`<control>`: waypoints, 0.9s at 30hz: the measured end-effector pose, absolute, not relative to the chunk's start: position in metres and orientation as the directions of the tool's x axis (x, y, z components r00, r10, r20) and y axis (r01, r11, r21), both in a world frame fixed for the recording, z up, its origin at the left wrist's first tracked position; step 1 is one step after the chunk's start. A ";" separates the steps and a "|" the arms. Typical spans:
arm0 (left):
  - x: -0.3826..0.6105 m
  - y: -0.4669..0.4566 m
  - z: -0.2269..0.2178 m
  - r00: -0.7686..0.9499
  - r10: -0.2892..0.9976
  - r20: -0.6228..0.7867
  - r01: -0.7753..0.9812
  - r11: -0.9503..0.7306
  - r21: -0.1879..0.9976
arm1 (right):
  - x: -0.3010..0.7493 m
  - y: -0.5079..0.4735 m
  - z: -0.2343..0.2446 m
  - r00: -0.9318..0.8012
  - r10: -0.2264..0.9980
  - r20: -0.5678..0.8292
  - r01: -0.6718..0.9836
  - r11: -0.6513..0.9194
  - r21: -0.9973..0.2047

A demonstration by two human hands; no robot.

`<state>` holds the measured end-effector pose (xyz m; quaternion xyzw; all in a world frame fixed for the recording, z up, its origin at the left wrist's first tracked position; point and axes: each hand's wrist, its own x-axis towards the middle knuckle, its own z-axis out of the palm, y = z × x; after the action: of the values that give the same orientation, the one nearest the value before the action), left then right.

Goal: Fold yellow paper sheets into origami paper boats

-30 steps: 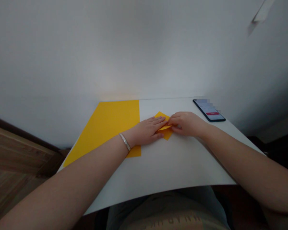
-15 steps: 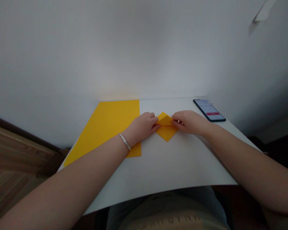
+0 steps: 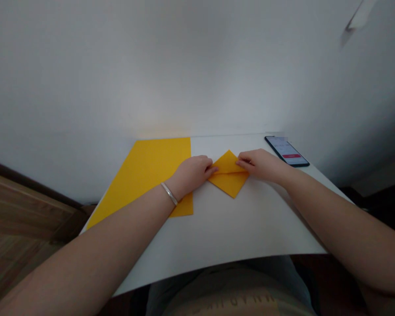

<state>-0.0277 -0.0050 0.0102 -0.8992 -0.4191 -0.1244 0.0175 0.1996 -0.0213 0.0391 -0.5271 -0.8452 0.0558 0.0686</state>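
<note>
A small piece of folded yellow paper (image 3: 231,182), diamond-shaped with a crease line running across its middle, is at the centre of the white table. My left hand (image 3: 195,173), with a silver bracelet at the wrist, pinches the paper's left corner. On the opposite side, my right hand (image 3: 254,164) pinches the upper right edge near the right corner. The fingertips of both hands cover those corners in part. One point of the paper faces the wall and the other faces me.
A large yellow sheet (image 3: 151,164) lies at the table's left, partly under my left forearm. The phone (image 3: 287,151) rests at the back right. The white table (image 3: 213,241) meets the wall (image 3: 197,70) behind. Wooden furniture (image 3: 23,219) stands at the left.
The folded paper has spread wider, and its upper part now shows as one flat triangle without the inner folds seen before. My hands have shifted slightly at its corners.
</note>
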 end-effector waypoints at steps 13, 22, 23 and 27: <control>-0.035 0.005 0.008 0.580 0.809 0.097 0.753 -0.578 0.315 | 0.218 -0.010 0.035 -0.253 0.941 -0.226 0.946 0.192 -0.260; -0.036 0.008 0.003 0.571 0.816 0.086 0.741 -0.558 0.373 | 0.227 -0.007 0.032 -0.299 0.917 -0.263 0.938 0.233 -0.256; -0.036 0.008 0.003 0.571 0.815 0.092 0.739 -0.560 0.374 | 0.226 -0.007 0.032 -0.318 0.918 -0.238 0.930 0.253 -0.268; -0.035 0.009 0.003 0.572 0.812 0.114 0.733 -0.569 0.373 | 0.216 -0.012 0.030 -0.428 0.901 -0.064 0.854 0.381 -0.353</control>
<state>-0.0347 0.0085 0.0027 -0.8749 -0.4417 -0.1378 -0.1434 0.2156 -0.0120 0.0302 -0.5300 -0.8281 0.1689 0.0694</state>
